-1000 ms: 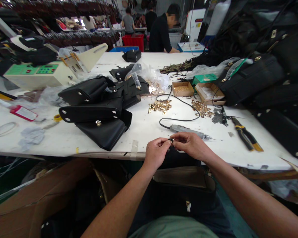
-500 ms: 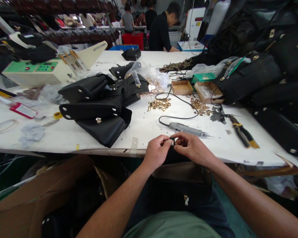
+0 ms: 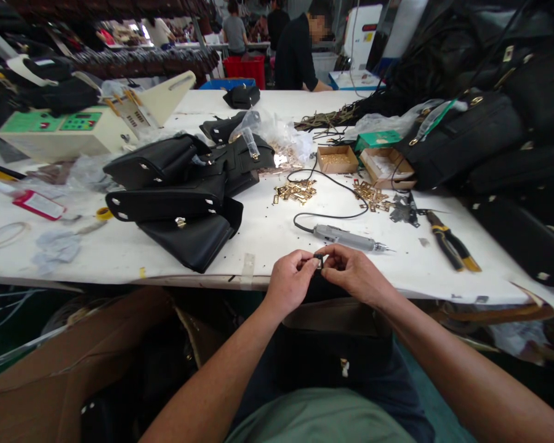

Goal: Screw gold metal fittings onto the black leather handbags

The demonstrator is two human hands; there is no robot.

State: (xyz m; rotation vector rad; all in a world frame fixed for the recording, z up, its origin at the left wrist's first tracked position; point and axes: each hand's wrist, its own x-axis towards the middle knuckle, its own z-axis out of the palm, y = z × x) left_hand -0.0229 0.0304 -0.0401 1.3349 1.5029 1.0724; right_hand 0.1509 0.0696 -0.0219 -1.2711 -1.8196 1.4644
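Observation:
On my lap lies a black bag (image 3: 323,357) with a small gold clasp on its front. Above it, at the table's front edge, my left hand (image 3: 290,280) pinches a small rectangular metal fitting (image 3: 319,261) on a black piece between thumb and fingers. My right hand (image 3: 353,271) grips the same fitting from the other side, its fingers curled and closed. Whether the black piece is the bag's flap is hidden by the hands. Just beyond them a grey electric screwdriver (image 3: 344,237) rests on the table, its cord trailing back.
Stacked black bags (image 3: 175,203) lie at left, more black bags (image 3: 480,141) at right. Loose gold fittings (image 3: 295,192) are heaped near a small cardboard box (image 3: 337,160). Pliers (image 3: 450,241) lie at right. A co-worker in black (image 3: 295,52) stands across the white table (image 3: 277,234).
Both hands stay at nearly the same spot with the fitting between them. The fitting's rectangular frame shows a little more clearly now. The whole view has shifted slightly.

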